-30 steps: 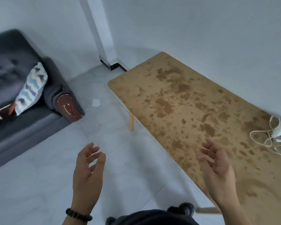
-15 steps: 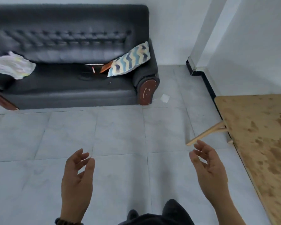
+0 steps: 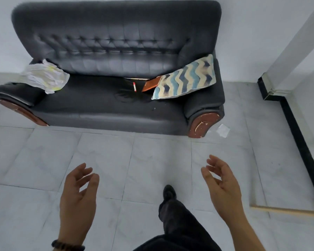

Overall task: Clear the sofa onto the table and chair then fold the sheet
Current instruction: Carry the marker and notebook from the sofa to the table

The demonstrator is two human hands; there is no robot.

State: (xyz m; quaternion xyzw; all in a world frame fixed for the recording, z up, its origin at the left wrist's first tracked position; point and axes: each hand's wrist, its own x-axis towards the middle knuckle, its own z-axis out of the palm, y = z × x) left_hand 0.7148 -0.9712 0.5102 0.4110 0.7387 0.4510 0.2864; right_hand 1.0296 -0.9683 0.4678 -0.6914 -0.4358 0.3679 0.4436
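Black tufted leather covered the one sofa (image 3: pixel 107 51), which stood against the white wall with two red-brown wooden caps on its armrest fronts. Four loose things lay on it. One crumpled white sheet (image 3: pixel 45 77) with faint yellow marks was heaped over the left armrest and hung partly onto the seat. One rectangular cushion with blue and cream zigzag stripes (image 3: pixel 185 78) leaned against the right armrest. Just beside its left corner, one flat orange-brown rectangular object (image 3: pixel 151 86) lay tilted at the back of the seat; what it was could not be told. One small white stick with a red tip (image 3: pixel 134 86) lay just left of that, near the seat's middle.

Both hands were held out over the grey tiled floor (image 3: pixel 43 160), short of the sofa and well apart from each other. The left hand (image 3: pixel 78 198) had its fingers loosely curved and gripped nothing; one dark beaded bracelet (image 3: pixel 67 246) circled its wrist. The right hand (image 3: pixel 223 187) was likewise slack and bare, palm turned inward.

Between the hands, one dark trouser leg ended in one black shoe (image 3: pixel 169 193) on the tiles. One white paper scrap (image 3: pixel 223 130) lay on the floor beside the right armrest. One pale wooden strut (image 3: pixel 286 211) showed at the lower right edge.
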